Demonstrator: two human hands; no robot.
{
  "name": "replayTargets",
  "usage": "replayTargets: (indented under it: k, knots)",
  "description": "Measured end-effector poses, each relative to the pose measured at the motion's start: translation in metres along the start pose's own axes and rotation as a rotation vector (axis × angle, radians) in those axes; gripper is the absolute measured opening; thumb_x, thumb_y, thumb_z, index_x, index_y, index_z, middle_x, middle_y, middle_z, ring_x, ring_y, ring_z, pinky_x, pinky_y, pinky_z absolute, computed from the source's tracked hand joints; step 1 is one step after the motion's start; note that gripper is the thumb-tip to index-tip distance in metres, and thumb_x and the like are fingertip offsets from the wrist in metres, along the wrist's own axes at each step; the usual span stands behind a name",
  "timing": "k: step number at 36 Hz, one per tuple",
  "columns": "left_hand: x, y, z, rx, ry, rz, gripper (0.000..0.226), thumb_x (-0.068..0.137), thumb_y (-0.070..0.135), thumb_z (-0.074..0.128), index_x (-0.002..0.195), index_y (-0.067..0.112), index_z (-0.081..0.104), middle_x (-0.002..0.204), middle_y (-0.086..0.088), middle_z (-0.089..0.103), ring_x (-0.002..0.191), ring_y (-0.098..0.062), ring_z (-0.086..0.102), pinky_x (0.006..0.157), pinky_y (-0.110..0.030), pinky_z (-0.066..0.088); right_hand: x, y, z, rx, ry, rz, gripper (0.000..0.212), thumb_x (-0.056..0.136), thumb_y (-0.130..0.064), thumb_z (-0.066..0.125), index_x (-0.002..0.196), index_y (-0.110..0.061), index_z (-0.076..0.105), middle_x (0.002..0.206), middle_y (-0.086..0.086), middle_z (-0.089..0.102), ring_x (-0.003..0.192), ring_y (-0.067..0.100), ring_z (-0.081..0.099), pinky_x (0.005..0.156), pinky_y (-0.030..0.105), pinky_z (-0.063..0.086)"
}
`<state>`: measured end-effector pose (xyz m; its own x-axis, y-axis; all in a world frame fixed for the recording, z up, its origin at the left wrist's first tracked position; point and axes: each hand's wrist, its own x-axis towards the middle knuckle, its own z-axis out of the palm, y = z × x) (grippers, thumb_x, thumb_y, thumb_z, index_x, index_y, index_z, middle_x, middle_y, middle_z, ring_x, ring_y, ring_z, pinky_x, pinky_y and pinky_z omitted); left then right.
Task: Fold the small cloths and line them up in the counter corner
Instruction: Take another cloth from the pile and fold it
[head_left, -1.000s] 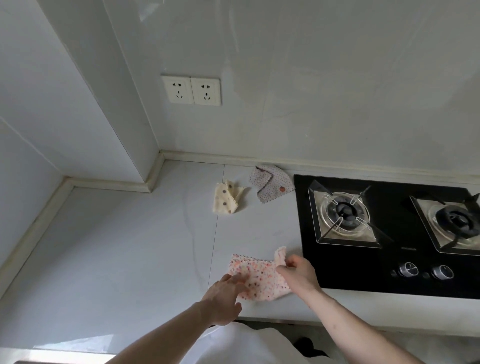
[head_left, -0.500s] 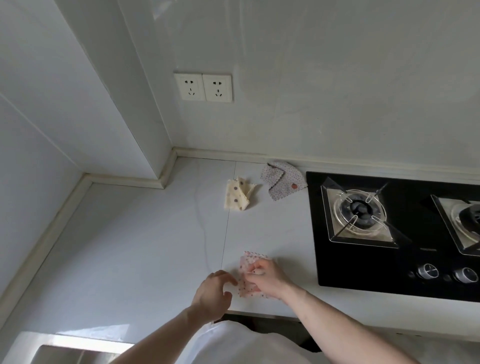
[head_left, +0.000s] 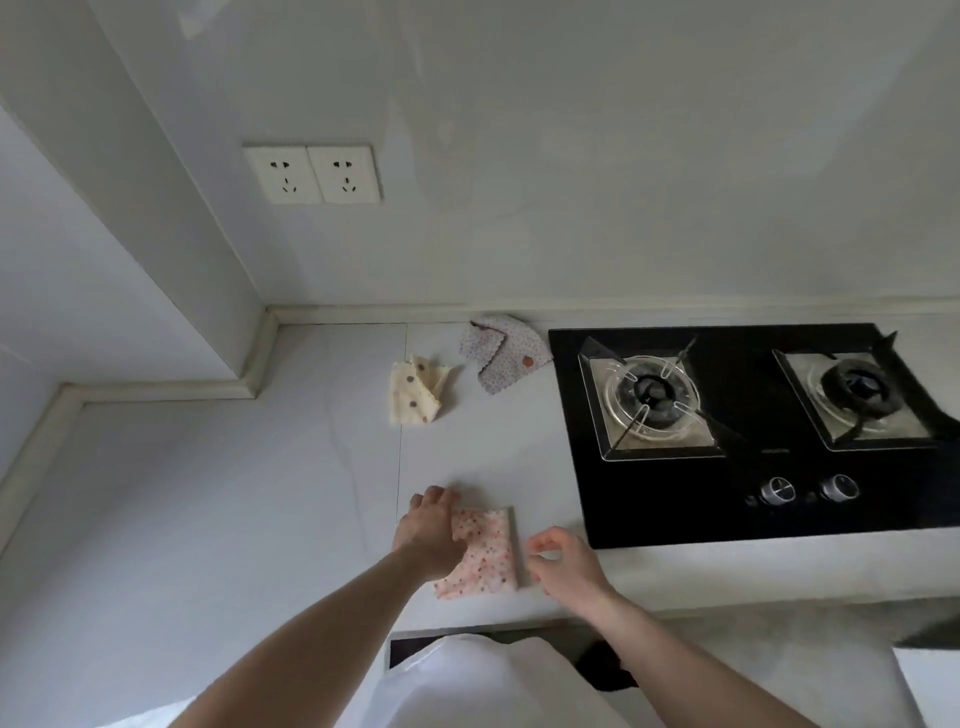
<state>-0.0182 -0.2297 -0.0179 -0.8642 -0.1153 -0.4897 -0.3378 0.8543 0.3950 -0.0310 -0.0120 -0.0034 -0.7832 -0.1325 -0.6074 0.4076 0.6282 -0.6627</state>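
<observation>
A pink speckled cloth (head_left: 487, 555) lies folded in half near the counter's front edge. My left hand (head_left: 428, 535) lies flat on the cloth's left part and presses it down. My right hand (head_left: 563, 561) hovers just right of the cloth, fingers loosely curled, holding nothing. Farther back, a cream cloth with brown dots (head_left: 415, 397) lies crumpled. To its right, by the wall, a grey speckled cloth (head_left: 504, 356) also lies crumpled.
A black two-burner gas hob (head_left: 753, 431) fills the right side of the counter (head_left: 234, 493). The wall steps inward at the back left, forming the counter corner (head_left: 270, 322). Two wall sockets (head_left: 314, 174) sit above it.
The pink cloth has been folded over from right to left. My right hand let go and drew back to the right. My left hand moved onto the cloth and flattened on it.
</observation>
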Motion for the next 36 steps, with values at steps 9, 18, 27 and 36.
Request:
replayTargets:
  k: [9,18,27,36]
  knots:
    - [0.009,0.005,0.007,-0.024,0.019,-0.026,0.026,0.089,0.019,0.058,0.111,0.030,0.068,0.109,0.005,0.066,0.107,-0.019,0.057,0.084,-0.033,0.053,0.002,-0.001,-0.008,-0.094,-0.001,-0.019,0.028,0.087,-0.016,0.067,0.113,-0.026,0.061,0.114,-0.012,0.060,0.108,0.009,0.060,0.092,0.020,0.045]
    - [-0.016,0.004,0.002,-0.164,0.135,0.086,0.018,0.081,0.019,0.067,0.087,0.035,0.072,0.095,0.014,0.055,0.082,-0.007,0.056,0.063,-0.021,0.046,0.011,-0.029,0.002,-0.192,-0.018,-0.113,0.051,0.087,-0.019,0.073,0.136,-0.022,0.058,0.131,-0.009,0.060,0.123,0.011,0.056,0.098,0.017,0.038]
    - [-0.035,-0.010,-0.003,-0.168,0.232,0.139,0.011,0.088,0.021,0.065,0.090,0.031,0.070,0.107,0.019,0.054,0.073,-0.004,0.055,0.057,-0.012,0.035,0.006,-0.038,0.012,-0.179,0.101,-0.244,0.022,0.087,-0.010,0.070,0.080,-0.030,0.068,0.090,-0.013,0.070,0.087,0.003,0.066,0.063,0.003,0.041]
    - [-0.055,-0.017,0.021,-0.047,0.200,0.220,0.022,0.083,0.013,0.055,0.093,0.031,0.064,0.106,0.018,0.062,0.084,-0.014,0.066,0.068,-0.025,0.049,-0.005,-0.005,0.016,-0.280,0.068,-0.320,0.028,0.085,-0.001,0.064,0.091,-0.026,0.074,0.092,-0.008,0.072,0.084,0.008,0.069,0.074,0.018,0.055]
